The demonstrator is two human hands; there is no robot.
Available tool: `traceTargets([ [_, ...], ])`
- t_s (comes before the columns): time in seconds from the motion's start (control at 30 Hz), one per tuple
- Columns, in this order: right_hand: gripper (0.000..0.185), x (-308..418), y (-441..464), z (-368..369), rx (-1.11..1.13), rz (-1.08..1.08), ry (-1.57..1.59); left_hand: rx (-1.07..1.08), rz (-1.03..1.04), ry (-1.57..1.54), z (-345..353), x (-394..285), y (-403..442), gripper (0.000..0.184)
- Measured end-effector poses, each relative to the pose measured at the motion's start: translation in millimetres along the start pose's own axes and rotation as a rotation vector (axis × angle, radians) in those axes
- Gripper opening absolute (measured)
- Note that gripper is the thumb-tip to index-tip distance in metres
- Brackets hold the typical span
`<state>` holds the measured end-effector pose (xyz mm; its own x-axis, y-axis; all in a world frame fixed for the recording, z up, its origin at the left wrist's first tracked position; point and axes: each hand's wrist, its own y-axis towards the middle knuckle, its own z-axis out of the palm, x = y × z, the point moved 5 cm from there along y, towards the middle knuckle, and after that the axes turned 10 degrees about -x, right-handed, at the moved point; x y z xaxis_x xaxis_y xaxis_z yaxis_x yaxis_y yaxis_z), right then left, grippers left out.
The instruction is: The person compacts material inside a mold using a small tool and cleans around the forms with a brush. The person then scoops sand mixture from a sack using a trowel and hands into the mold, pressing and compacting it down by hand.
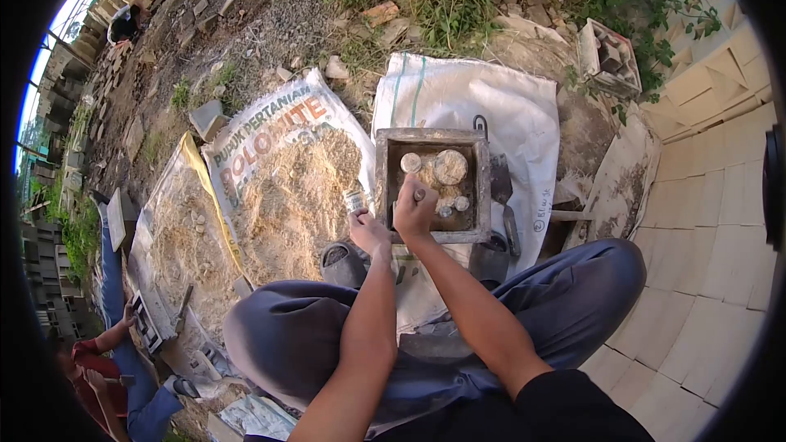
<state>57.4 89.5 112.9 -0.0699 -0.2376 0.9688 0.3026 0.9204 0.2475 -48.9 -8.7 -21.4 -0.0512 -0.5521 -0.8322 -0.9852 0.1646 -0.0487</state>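
The round-ended brown handle (pixel 419 195) in the person's right hand (pixel 414 211) shows only at its top; the fist covers the rest, and I can't tell what its lower end is or whether it touches anything. Fingers also hide part of the short pale cylinder (pixel 353 200) in the left hand (pixel 370 232), and its markings are too small for me to read. Over at the far left, a co-worker in a dark red top (pixel 86 368) is partly lost in the dark edge of the view. Loose sandy powder (pixel 319 168) covers some of the lettering on the white printed sack (pixel 278 106), though "DOLOMITE" reads clearly.

The square, grey-brown, thick-rimmed box (pixel 434 134) sits in front of the person's folded legs, on a white woven sack (pixel 512 98) with green stripes. Its rim looks worn and dusty. Inside lie a large pale round piece (pixel 451 168), a smaller pale disc (pixel 411 163) to its left, and two little pale knobs (pixel 453 207) nearer the person, with sandy powder about them.

The hands are apart but close. The right is clenched round the handle, above the box's near left part; the left has its fingers closed round the cylinder, just outside the box's left wall.
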Motion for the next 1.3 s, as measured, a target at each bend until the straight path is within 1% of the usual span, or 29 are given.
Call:
traceTargets([
  [0.07,0.042,-8,21,16,0.135,0.084,-0.122,0.023,-0.002,-0.036,12,-8,3,0.024],
  [0.1,0.04,10,26,12,0.073,0.178,-0.065,0.005,0.011,-0.023,8,-5,0,0.025],
  [0.13,0.04,6,19,11,0.067,0.184,-0.059,-0.012,0.033,-0.016,9,-2,3,0.025],
  [0.17,0.039,5,8,4,0.01,0.158,0.023,-0.052,0.091,0.028,10,1,5,0.025],
  [0.2,0.039,1,-4,-6,-0.045,0.139,0.091,-0.05,0.08,0.043,3,7,3,0.025],
  [0.23,0.038,-3,-9,1,0.121,0.036,-0.003,-0.014,0.024,0.009,0,10,2,0.024],
  [0.27,0.04,-8,-3,7,0.151,-0.049,-0.031,0.017,-0.022,-0.055,11,1,5,0.024],
  [0.33,0.042,-2,26,20,0.13,0.204,-0.066,0.067,-0.093,-0.059,14,9,2,0.024],
  [0.4,0.045,10,29,1,-0.074,0.313,0.127,-0.024,0.037,-0.024,13,3,5,0.023],
  [0.43,0.046,14,19,-7,-0.117,0.252,0.172,-0.048,0.035,-0.022,11,3,3,0.023],
  [0.47,0.046,0,12,-5,-0.106,0.264,0.157,-0.05,0.017,-0.009,1,7,1,0.023],
  [0.53,0.048,-13,29,26,0.174,-0.027,-0.054,-0.017,0.049,-0.041,11,-4,3,0.023],
  [0.57,0.048,-25,43,36,0.177,0.144,-0.036,-0.025,0.039,-0.052,14,-6,0,0.023],
  [0.6,0.048,-11,43,34,0.193,0.152,-0.038,-0.013,0.017,-0.033,11,1,-3,0.023],
  [0.67,0.049,11,58,25,-0.031,0.365,0.243,-0.004,-0.014,-0.016,15,4,4,0.022],
  [0.7,0.05,4,53,21,-0.054,0.222,0.249,0.007,-0.061,-0.041,14,2,3,0.022],
  [0.73,0.05,-21,50,23,-0.033,0.227,0.242,-0.006,-0.079,-0.038,8,1,-1,0.022],
  [0.8,0.051,-56,61,43,0.102,0.103,0.102,-0.003,-0.056,-0.006,6,-8,0,0.021],
  [0.83,0.049,-44,79,45,0.046,0.272,-0.007,-0.016,-0.019,-0.02,5,-9,0,0.02],
  [0.87,0.049,-25,80,41,0.065,0.284,-0.01,-0.031,-0.033,-0.009,3,-3,0,0.02],
  [0.93,0.049,-3,86,35,-0.079,0.341,0.297,-0.081,0.011,-0.034,6,-7,0,0.02],
  [0.97,0.049,-18,82,35,-0.073,0.292,0.405,-0.085,0.003,-0.022,6,-7,0,0.019],
  [1.0,0.049,-39,82,39,-0.063,0.297,0.398,-0.09,-0.008,-0.018,2,-7,-4,0.019],
  [1.07,0.049,-63,91,70,0.138,0.178,0.143,-0.044,-0.065,-0.05,2,-9,-1,0.02],
  [1.1,0.049,-33,100,72,0.119,0.2,0.117,-0.022,-0.071,-0.043,4,-6,0,0.02],
  [1.13,0.049,-7,106,67,-0.006,0.236,0.077,-0.035,-0.078,-0.041,4,-3,0,0.02],
  [1.2,0.048,-26,111,53,-0.055,0.29,0.342,-0.098,-0.045,-0.044,8,-2,-1,0.021],
  [1.27,0.047,-56,94,66,-0.005,0.18,0.229,-0.098,-0.03,-0.025,4,-2,-4,0.021],
  [1.3,0.048,-61,104,75,0.125,0.3,0.161,-0.081,-0.004,-0.038,6,0,-1,0.021],
])
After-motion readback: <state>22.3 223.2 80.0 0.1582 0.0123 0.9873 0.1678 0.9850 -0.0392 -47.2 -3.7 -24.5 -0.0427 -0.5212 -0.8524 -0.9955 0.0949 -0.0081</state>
